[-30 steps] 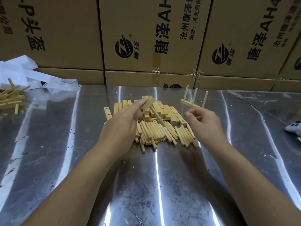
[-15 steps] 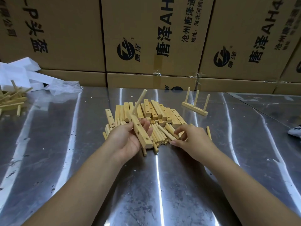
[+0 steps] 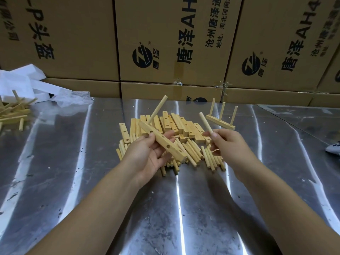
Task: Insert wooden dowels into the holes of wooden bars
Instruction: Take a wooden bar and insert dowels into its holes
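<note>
pinching one dowel [image 3: 206, 124], gripping one bar [image 3: 163, 142]

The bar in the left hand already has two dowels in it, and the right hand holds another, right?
No: the head view shows one dowel in the bar in the left hand; the right hand does hold a spare dowel.

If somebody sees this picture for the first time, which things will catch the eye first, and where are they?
First, at the centre, the left hand holds a wooden bar with an inserted dowel standing up, and the right hand pinches a loose dowel beside it. Behind them a heap of bars and dowels lies on the shiny metal table, with a finished bar carrying three upright dowels at its right.
</note>
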